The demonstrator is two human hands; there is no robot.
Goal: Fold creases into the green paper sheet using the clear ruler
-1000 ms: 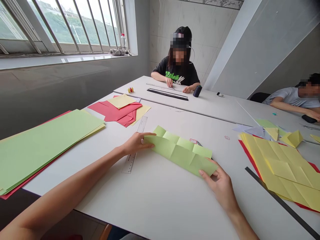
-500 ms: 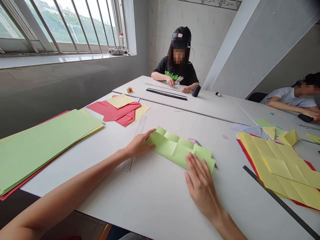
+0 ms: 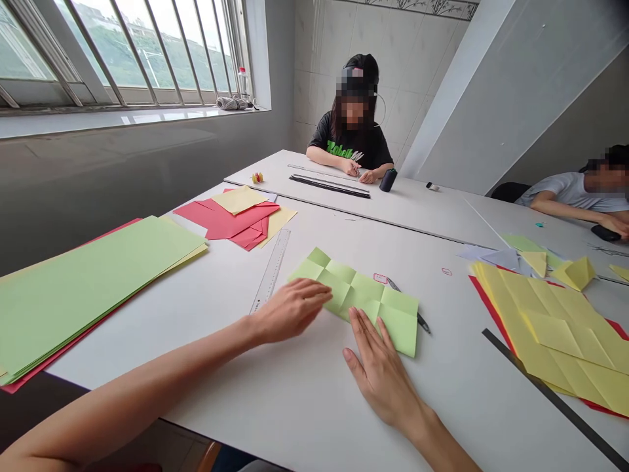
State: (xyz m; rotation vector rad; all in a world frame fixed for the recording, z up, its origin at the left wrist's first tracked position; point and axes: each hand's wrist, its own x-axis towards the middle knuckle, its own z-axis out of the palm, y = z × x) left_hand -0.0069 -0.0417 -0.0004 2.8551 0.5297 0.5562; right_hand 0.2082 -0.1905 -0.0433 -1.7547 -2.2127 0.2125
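A light green folded paper (image 3: 366,298) with creased squares lies flat on the white table (image 3: 304,393) in front of me. My left hand (image 3: 289,309) rests on its near left edge, fingers stretched along the fold. My right hand (image 3: 381,373) lies flat with its fingers spread, fingertips pressing the paper's near middle. Neither hand holds anything. A clear plastic ruler (image 3: 272,269) lies just left of the paper.
A pen (image 3: 415,316) pokes out behind the green paper. Green sheets (image 3: 83,282) are stacked at left, red and yellow sheets (image 3: 236,216) behind, creased yellow sheets (image 3: 555,328) and a black strip (image 3: 550,393) at right. A person sits across; another person's arm rests at the far right.
The green paper went from being held up at both ends to lying flat. My left hand slid onto its near edge and my right hand moved left, pressing it down.
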